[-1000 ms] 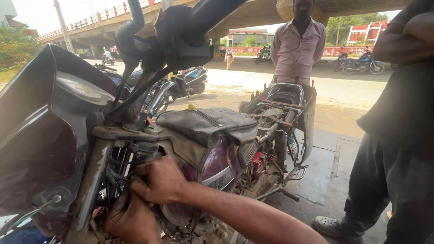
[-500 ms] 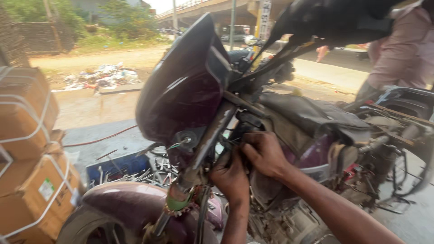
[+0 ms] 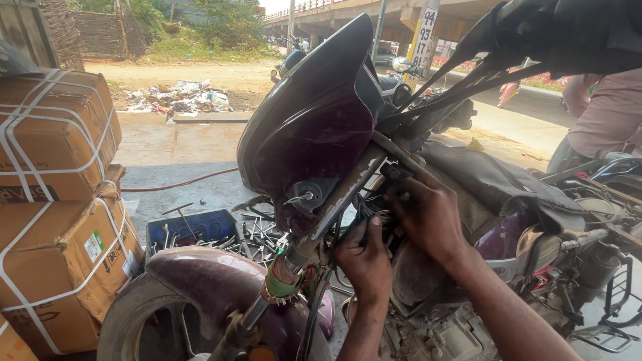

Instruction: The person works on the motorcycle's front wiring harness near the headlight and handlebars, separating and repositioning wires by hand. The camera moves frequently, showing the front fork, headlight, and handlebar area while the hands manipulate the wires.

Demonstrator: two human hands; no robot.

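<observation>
A dusty maroon motorcycle fills the view, its headlight cowl (image 3: 314, 113) uppermost and its front mudguard (image 3: 207, 277) low at the left. My left hand (image 3: 364, 257) reaches in behind the front fork tube (image 3: 328, 214), fingers curled among the cables near the steering head. My right hand (image 3: 428, 217) presses into the same spot just under the fuel tank cover (image 3: 495, 184), its fingers bent around parts that I cannot make out. Whether either hand holds a tool is hidden.
Strapped cardboard boxes (image 3: 57, 200) are stacked at the left. A blue tray of loose tools (image 3: 200, 230) lies on the ground behind the front wheel. A person in a pink shirt (image 3: 602, 113) stands at the right. An orange hose (image 3: 180, 182) crosses the concrete.
The view has swung left, from the bike's side to its front, bringing the boxes and tool tray into sight. Both hands stay at the steering head area.
</observation>
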